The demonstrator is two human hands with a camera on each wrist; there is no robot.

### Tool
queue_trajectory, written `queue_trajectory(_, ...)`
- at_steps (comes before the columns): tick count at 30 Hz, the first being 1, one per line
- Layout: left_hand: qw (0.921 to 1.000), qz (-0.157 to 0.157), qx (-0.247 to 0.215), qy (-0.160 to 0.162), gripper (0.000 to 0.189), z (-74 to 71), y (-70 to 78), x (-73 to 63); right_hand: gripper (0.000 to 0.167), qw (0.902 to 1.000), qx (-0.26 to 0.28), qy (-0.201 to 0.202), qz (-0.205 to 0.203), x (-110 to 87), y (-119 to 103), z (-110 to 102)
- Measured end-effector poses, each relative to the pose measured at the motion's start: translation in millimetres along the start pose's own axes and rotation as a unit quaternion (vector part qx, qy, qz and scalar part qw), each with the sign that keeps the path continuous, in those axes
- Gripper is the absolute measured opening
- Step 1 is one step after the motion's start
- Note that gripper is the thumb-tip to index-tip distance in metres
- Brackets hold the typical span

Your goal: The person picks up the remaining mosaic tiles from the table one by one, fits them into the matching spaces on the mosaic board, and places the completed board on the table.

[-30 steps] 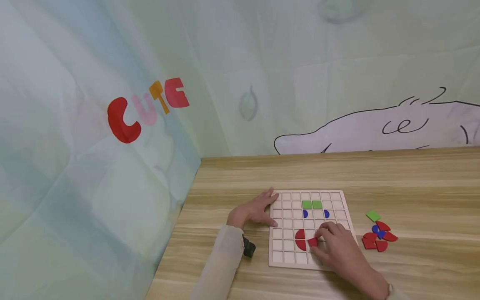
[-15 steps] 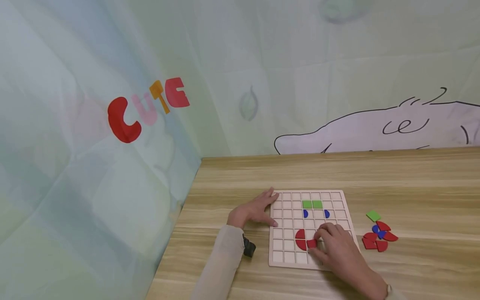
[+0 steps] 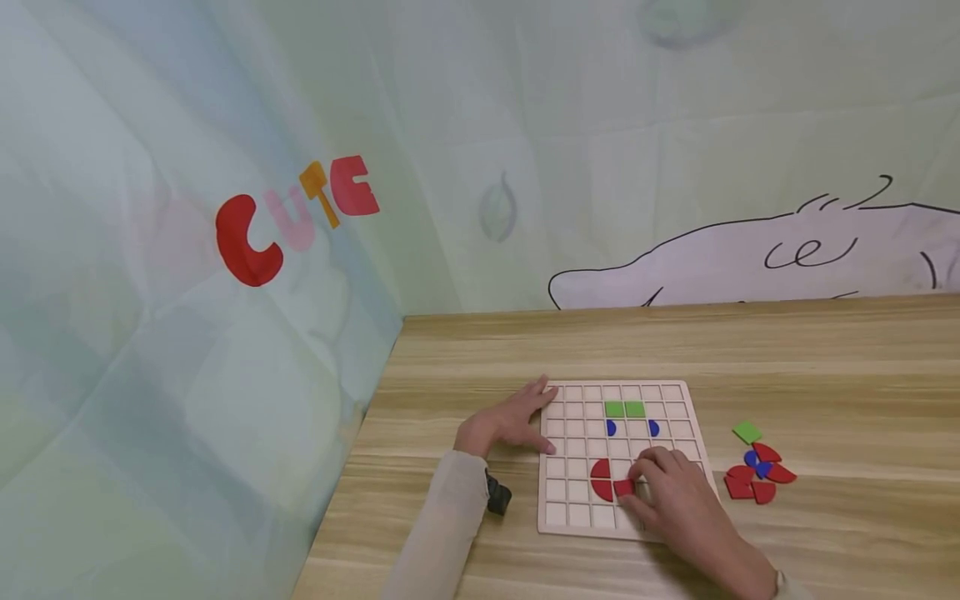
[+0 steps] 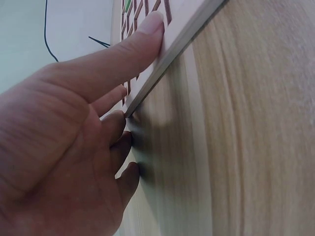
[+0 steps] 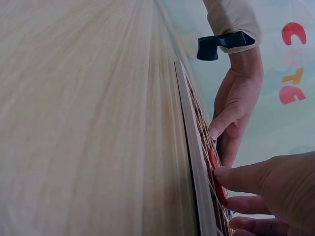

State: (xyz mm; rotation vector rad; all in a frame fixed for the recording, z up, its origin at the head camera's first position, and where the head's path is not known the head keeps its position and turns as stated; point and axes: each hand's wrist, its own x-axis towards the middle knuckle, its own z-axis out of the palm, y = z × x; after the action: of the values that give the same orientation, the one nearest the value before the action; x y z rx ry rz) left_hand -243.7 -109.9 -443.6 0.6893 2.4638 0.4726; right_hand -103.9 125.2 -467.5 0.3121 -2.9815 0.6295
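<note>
A pale wooden grid board [image 3: 558, 513] lies on the table. My left hand [image 3: 513, 417] rests along its left edge, thumb on the rim and fingers spread; the left wrist view shows the thumb [image 4: 142, 37] on top of the board. My right hand [image 3: 678, 500] pinches a small red square tile [image 3: 624, 487] between thumb and fingers, low over a cell beside two red quarter-circle tiles [image 3: 602, 479]. In the right wrist view the red tile [image 5: 219, 189] sits at the fingertips. Two green square tiles [image 3: 624, 409] and two blue half-circle tiles [image 3: 611, 427] are higher on the board.
Right of the board lies a loose pile of several red tiles [image 3: 763, 492] and blue tiles [image 3: 751, 457], with one green square [image 3: 747, 432] above it. A fabric backdrop [image 3: 450, 167] rises behind the table [image 3: 465, 350]. A black device [image 3: 498, 493] is strapped to the left wrist.
The red square tile has turned straight and shifted slightly left and down, now in line with the lower red quarter-circle. The left hand has stayed in place.
</note>
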Motion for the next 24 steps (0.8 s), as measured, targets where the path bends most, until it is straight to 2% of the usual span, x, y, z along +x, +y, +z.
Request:
queue_trajectory(17, 1.0, -0.001, -0.006, 0.0, 0.094, 0.9, -0.8, 0.6, 0.023, 1.0, -0.003, 0.004, -0.003, -0.3, 1.1, 0.7)
queue_trajectory(24, 1.0, 0.0, -0.006, 0.002, 0.095, 0.4, -0.9, 0.6, 0.019, 0.9987, -0.01, 0.04, -0.03, -0.7, 2.1, 4.5)
